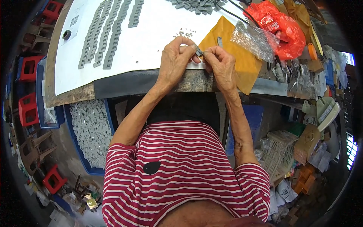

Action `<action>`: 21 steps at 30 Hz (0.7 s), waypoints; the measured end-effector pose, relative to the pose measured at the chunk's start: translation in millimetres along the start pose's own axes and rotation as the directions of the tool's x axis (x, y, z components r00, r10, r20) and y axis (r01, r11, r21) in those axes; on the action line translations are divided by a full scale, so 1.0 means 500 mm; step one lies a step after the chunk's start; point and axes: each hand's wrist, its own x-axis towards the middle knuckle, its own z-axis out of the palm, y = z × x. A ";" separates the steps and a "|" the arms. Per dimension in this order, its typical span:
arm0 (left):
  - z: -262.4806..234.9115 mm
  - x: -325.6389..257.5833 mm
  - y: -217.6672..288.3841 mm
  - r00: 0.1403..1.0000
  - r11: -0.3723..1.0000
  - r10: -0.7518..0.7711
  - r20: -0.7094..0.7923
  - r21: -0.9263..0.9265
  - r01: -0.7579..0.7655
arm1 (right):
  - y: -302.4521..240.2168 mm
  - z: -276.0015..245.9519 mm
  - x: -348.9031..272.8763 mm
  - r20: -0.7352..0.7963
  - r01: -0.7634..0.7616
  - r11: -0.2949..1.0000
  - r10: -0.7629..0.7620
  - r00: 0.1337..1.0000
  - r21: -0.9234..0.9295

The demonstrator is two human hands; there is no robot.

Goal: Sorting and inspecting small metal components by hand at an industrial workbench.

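Observation:
Over the table's near edge, my left hand (176,60) pinches a small grey plastic piece (199,53) between thumb and fingers. Close against it on the right, my right hand (222,66) has thumb and forefinger pressed together; whatever they hold is too small to make out. Just beyond my hands, tiny brass-coloured bits (184,32) lie scattered on a white sheet (151,45). Another grey piece (219,41) rests on a yellow-orange envelope (244,70) beside my right hand. Rows of similar grey pieces (112,43) are lined up at the left.
A heap of grey pieces (196,5) sits at the back. At right are a red plastic bag (283,30), clear plastic wrap (251,41) and black cables (236,17). A black ring (66,34) stands far left. Below the table, a blue bin (70,128) holds many grey parts.

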 end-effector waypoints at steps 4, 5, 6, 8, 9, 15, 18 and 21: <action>0.011 -0.005 0.006 0.997 0.998 0.034 -0.062 0.059 -0.031 | 0.007 0.007 -0.001 -0.037 -0.001 1.000 0.002 0.999 0.030; 0.012 -0.006 0.007 0.996 0.997 0.033 -0.081 0.067 -0.027 | 0.008 0.009 -0.001 -0.046 0.001 1.000 0.000 0.999 0.030; 0.014 -0.005 0.008 0.994 0.997 0.032 -0.101 0.075 -0.024 | 0.008 0.012 -0.001 -0.052 0.003 1.000 -0.001 0.999 0.031; 0.016 -0.003 0.002 0.992 0.998 0.036 -0.124 0.057 -0.029 | 0.009 0.018 -0.001 -0.059 0.003 0.999 -0.001 0.998 0.040; 0.016 -0.003 -0.001 0.989 0.999 0.038 -0.142 0.041 -0.033 | 0.010 0.021 -0.001 -0.069 0.003 0.999 0.000 0.998 0.051; 0.009 -0.004 -0.007 0.990 0.994 0.026 -0.138 0.113 -0.010 | 0.015 0.034 -0.001 -0.107 0.009 0.999 -0.003 0.994 0.050; 0.010 -0.002 -0.010 0.987 0.993 0.047 -0.153 0.115 -0.030 | 0.016 0.036 0.000 -0.109 0.014 0.999 -0.009 0.994 0.041; 0.010 -0.001 -0.013 0.986 0.996 0.049 -0.160 0.081 -0.036 | 0.016 0.038 0.002 -0.110 0.009 1.000 -0.006 0.994 0.020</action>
